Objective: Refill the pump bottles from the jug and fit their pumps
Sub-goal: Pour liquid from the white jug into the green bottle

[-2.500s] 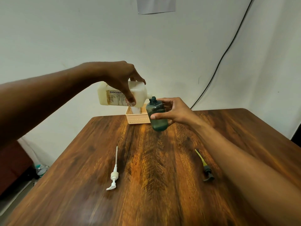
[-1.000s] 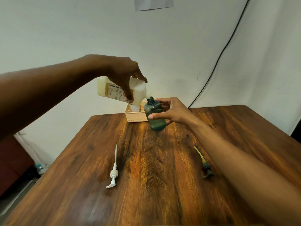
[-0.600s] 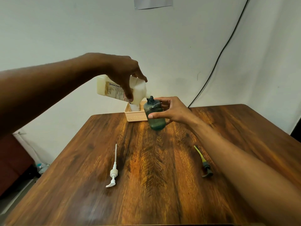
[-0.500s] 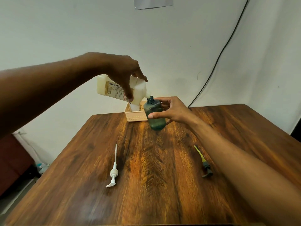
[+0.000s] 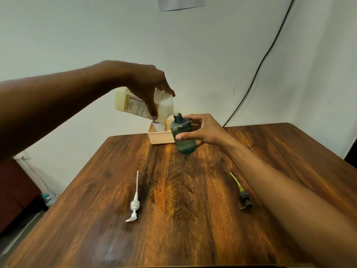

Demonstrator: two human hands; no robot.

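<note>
While the left hand (image 5: 146,84) grips the pale jug (image 5: 143,106) from above, fingers wrapped around its body and tipped so the spout points down to the right, the right hand (image 5: 201,131) is curled around the green bottle (image 5: 183,135), thumb across its front and fingers behind. The bottle is at the far middle of the table (image 5: 173,219), upright, just in front of a small basket (image 5: 159,136); whether its base rests on the wood or hangs just above it is hard to tell. The jug's spout sits right at the bottle's open neck, touching or nearly so. No stream is clear enough to see.

To pour well, I judge the spout should be kept centred over that narrow neck, the tilt raised slowly so the liquid comes thin, and the bottle held dead upright. Stopping short of the neck leaves room for the pump's tube. The likely fault is a glug that overshoots and wets the table.

Counted: one jug, one green bottle in hand, and a white bottle (image 5: 158,127) partly hidden in the basket. Two pumps lie on the table, well apart: a white pump (image 5: 134,205) near left and a dark pump (image 5: 243,199) with a yellow tube near right, beside the forearm.
</note>
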